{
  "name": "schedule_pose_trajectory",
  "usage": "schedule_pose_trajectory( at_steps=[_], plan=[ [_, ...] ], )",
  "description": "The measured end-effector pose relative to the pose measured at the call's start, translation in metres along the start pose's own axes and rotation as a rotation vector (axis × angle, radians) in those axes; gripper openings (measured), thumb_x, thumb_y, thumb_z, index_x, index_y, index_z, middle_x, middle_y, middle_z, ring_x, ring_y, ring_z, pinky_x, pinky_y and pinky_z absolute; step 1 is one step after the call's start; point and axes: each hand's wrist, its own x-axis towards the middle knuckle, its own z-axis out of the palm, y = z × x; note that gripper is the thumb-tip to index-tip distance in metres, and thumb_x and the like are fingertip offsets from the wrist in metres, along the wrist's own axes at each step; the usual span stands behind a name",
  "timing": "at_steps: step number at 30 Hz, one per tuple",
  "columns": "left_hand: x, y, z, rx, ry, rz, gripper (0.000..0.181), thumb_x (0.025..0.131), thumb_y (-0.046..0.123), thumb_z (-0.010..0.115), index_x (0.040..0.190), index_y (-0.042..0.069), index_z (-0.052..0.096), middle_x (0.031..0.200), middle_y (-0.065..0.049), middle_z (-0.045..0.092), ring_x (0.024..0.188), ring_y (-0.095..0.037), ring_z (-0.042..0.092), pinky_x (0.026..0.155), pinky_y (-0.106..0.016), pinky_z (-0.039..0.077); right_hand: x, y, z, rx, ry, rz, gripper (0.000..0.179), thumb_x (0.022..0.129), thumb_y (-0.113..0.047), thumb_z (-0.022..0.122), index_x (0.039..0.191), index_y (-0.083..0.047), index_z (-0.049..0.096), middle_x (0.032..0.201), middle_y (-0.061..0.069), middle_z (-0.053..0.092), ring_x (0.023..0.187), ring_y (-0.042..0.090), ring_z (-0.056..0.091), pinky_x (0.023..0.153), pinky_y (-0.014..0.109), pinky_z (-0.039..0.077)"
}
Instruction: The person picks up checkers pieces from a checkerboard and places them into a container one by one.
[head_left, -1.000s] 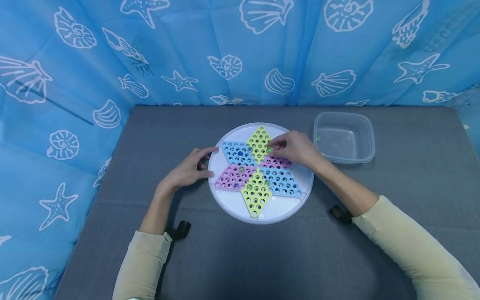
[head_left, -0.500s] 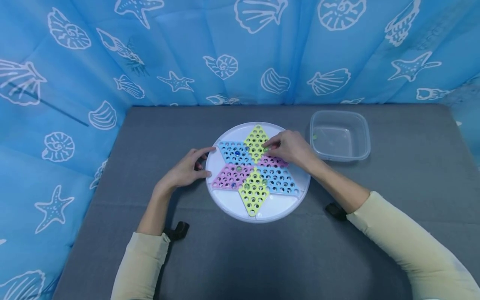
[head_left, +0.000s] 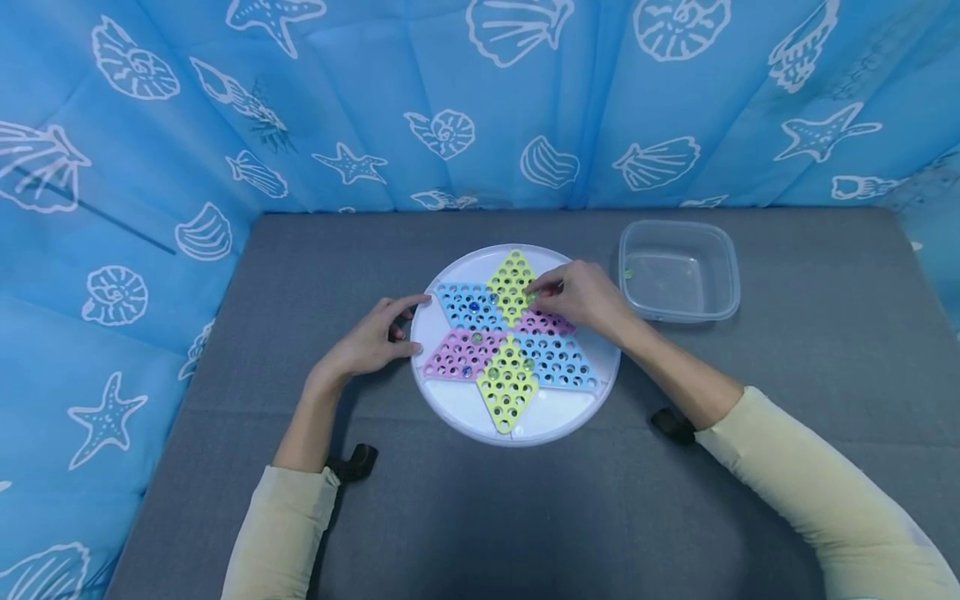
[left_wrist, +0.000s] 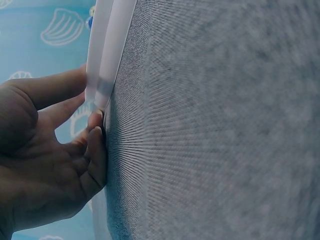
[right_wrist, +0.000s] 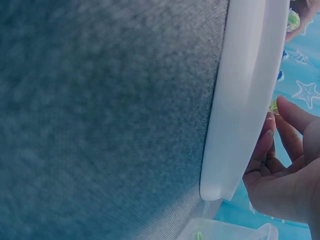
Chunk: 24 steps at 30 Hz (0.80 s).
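A round white Chinese checkers board (head_left: 564, 415) with a yellow, blue and pink holed star lies on the grey table. My left hand (head_left: 367, 337) rests at its left rim, index finger and thumb spread and touching the edge. In the left wrist view the remaining fingers (left_wrist: 94, 155) are bent low beside the rim. Between thumb and fingertips, my right hand (head_left: 585, 296) pinches a green marble (right_wrist: 273, 106) at the right side of the top yellow point. A blue marble (head_left: 474, 307) and several other marbles sit in the holes.
Behind the board, to the right, stands a clear plastic tub (head_left: 678, 271) with a small green piece at its left wall. A blue shell-print curtain (head_left: 480, 100) hangs along the table's back and left edges.
The whole view has shifted slightly, moving everything a little to the left. Both hands stay in place on the board, and the right keeps its pinch on the green marble.
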Motion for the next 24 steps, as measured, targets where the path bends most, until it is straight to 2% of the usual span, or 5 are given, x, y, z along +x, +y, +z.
schedule_pose_trajectory(
  at_steps=[9,16,24],
  plan=[
    [-0.001,0.0,0.0,-0.004,0.0,-0.007,0.072,0.09,0.012,0.073,0.153,0.02,0.039,0.127,-0.018,0.041,0.098,-0.028,0.048,0.082,-0.039,0.04,-0.003,-0.002,-0.003,0.036,-0.029,-0.051,0.024,0.085,-0.023,0.08,0.107,-0.013,0.077,0.095,0.002,0.073,0.085,0.018,0.063,0.079,0.036,0.047],
    [-0.001,0.0,0.0,-0.003,0.001,0.001,0.072,0.09,0.012,0.073,0.152,0.02,0.039,0.125,-0.017,0.041,0.098,-0.028,0.048,0.082,-0.04,0.04,-0.012,-0.006,-0.01,0.072,-0.027,-0.104,0.024,0.085,-0.019,0.08,0.107,-0.01,0.076,0.088,0.001,0.07,0.08,0.018,0.06,0.073,0.034,0.046],
    [0.0,-0.001,-0.001,-0.004,0.0,-0.002,0.072,0.089,0.012,0.073,0.153,0.019,0.039,0.124,-0.017,0.041,0.097,-0.027,0.047,0.08,-0.038,0.04,-0.022,-0.01,-0.022,0.146,-0.013,-0.13,0.026,0.084,-0.014,0.079,0.109,-0.007,0.075,0.091,0.004,0.069,0.083,0.02,0.061,0.073,0.031,0.047]
  ],
)
